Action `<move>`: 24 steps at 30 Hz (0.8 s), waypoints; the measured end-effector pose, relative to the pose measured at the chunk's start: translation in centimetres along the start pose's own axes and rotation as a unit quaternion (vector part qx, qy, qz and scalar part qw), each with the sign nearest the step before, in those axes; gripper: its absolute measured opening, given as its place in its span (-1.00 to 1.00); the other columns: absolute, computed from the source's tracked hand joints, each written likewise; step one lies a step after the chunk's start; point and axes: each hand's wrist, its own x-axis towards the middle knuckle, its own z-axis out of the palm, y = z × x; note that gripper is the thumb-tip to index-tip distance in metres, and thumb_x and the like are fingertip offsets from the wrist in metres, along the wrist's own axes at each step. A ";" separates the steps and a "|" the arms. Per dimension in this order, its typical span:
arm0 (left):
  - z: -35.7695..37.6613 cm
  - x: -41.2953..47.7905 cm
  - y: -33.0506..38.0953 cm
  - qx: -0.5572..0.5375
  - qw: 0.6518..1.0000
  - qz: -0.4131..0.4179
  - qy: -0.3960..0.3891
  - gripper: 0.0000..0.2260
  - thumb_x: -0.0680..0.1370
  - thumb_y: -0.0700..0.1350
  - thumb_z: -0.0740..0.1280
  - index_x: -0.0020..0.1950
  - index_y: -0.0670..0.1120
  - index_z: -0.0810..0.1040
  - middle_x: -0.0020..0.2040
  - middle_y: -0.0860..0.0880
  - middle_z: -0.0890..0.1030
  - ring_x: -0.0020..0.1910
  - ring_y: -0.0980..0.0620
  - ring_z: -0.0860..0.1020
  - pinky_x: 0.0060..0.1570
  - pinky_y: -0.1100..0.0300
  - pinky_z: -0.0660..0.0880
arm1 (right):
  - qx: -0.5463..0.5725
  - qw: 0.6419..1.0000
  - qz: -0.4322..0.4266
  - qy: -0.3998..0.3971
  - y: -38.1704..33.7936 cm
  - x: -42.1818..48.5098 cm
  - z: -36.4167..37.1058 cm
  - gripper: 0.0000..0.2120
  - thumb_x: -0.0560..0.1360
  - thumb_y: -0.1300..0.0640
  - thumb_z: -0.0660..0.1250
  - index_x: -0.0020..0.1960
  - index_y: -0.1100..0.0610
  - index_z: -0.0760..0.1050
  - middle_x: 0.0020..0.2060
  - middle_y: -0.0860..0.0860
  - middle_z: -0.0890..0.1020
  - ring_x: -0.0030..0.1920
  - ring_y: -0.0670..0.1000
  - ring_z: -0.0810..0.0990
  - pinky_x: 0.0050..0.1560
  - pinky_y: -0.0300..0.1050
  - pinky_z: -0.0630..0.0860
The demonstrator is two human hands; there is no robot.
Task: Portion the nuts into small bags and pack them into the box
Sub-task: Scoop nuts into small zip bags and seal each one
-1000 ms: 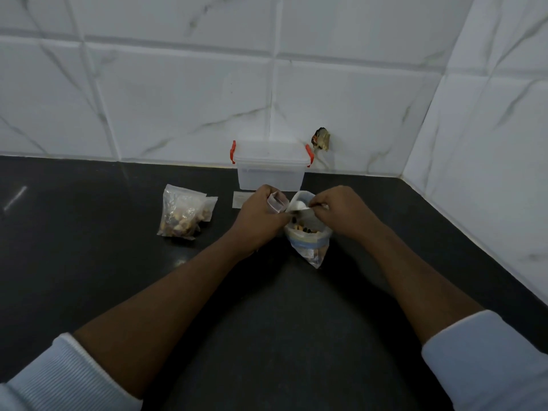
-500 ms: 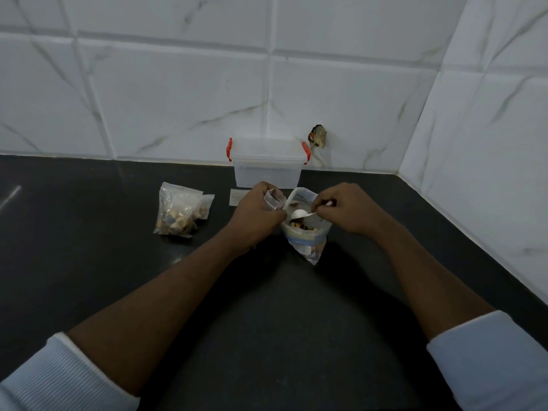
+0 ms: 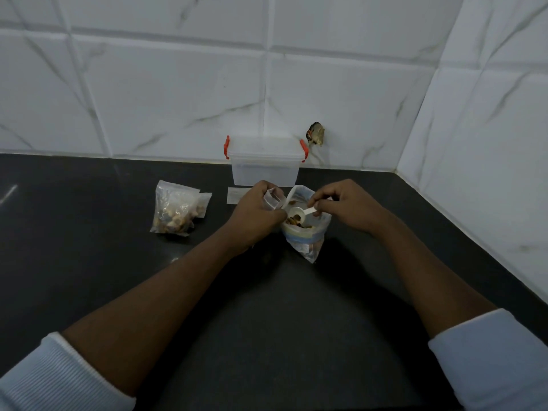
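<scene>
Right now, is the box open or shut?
Shut: the lid sits flat on the box, a red latch at each end. Whether the latches are clipped cannot be told.

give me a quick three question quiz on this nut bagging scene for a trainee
1. True or false: the lid is on the box.
2. What does the right hand pinch over the open bag of nuts? A) the white scoop B) a red latch C) a loose nut
3. Fill in: the left hand holds an empty small bag, and the filled small bags lie on the counter to its ___.

Key: 1 true; 2 A; 3 left
</scene>
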 end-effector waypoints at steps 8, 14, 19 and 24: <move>0.1 0.4 -0.3 0.007 1.000 -0.003 0.002 -0.69 0.54 -0.19 0.46 0.20 0.04 0.47 0.15 0.05 0.54 0.09 0.07 0.56 -0.10 0.26 0.55 | 0.214 0.966 0.147 0.021 0.3 0.0 0.8 -0.85 0.55 0.30 0.35 -0.03 0.24 0.72 -0.19 0.18 0.74 -0.47 -0.09 0.36 -0.49 -0.24 0.26; 0.1 0.4 -0.4 0.005 1.000 -0.008 -0.006 -0.69 0.53 -0.20 0.46 0.18 0.05 0.46 0.19 0.02 0.54 0.16 0.02 0.56 0.08 0.08 0.62 | 0.336 0.921 0.195 0.010 0.9 0.5 0.2 -0.82 0.56 0.30 0.31 0.06 0.34 0.66 -0.16 0.22 0.71 -0.46 -0.10 0.30 -0.55 -0.28 0.16; 0.1 0.3 -0.5 0.010 1.000 0.004 -0.002 -0.68 0.52 -0.20 0.45 0.18 0.06 0.45 0.16 0.06 0.53 0.14 0.05 0.55 0.10 0.05 0.61 | 0.431 0.899 0.072 0.002 0.0 0.2 -0.2 -0.82 0.60 0.37 0.30 0.13 0.35 0.64 -0.13 0.22 0.71 -0.39 -0.09 0.34 -0.45 -0.27 0.24; 0.1 0.3 -0.5 -0.009 1.000 0.014 0.000 -0.64 0.50 -0.24 0.47 0.21 0.02 0.46 0.12 0.03 0.58 0.12 0.07 0.58 0.04 0.15 0.58 | 0.261 0.964 -0.035 -0.022 -0.5 -0.1 0.3 -0.82 0.59 0.28 0.40 0.15 0.18 0.71 0.03 0.08 0.75 -0.14 -0.04 0.56 -0.19 -0.24 0.44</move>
